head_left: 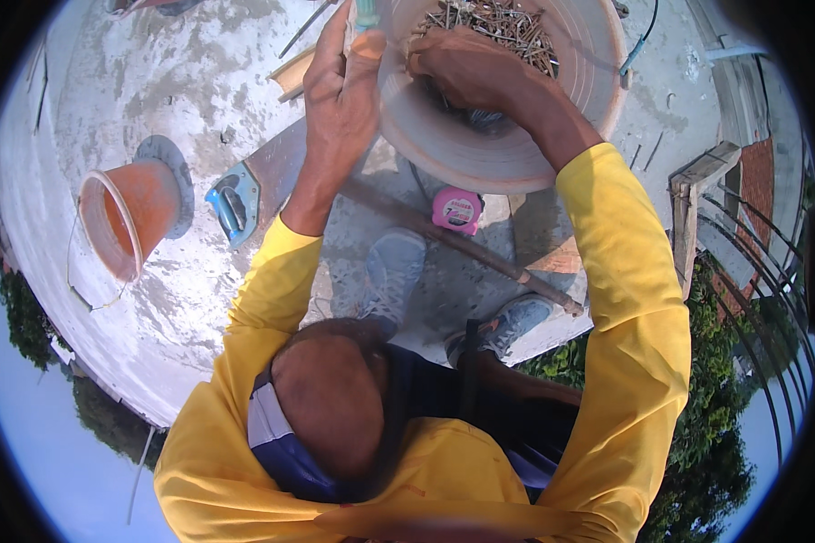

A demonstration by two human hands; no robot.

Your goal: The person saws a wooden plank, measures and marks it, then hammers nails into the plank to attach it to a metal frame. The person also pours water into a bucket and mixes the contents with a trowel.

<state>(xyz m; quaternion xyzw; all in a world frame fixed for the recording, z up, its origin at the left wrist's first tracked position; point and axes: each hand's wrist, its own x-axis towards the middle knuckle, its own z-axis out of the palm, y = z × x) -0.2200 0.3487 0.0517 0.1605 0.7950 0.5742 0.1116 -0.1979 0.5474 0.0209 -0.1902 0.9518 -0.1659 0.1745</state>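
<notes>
A wide pale bucket [589,100] stands in front of me, with a heap of rusty nails [507,27] inside. My right hand [471,68] reaches down into it, fingers curled against the nails; what the fingertips pinch is hidden. Below that hand, something dark [486,118] lies against the inner wall. At the bucket's left side, my left hand [342,100] is closed about a pale green handle-like piece [366,14], which runs out of the top of the picture. Between my feet and the bucket sits a pink tape measure [456,210].
A handsaw with a blue grip [234,204] lies left of my left forearm. Farther left is an orange bucket [136,217]. A rusty bar [462,242] crosses before my shoes. At right, a wooden frame [697,195] and bent rebars [761,271] stand at the slab's edge, with trees below.
</notes>
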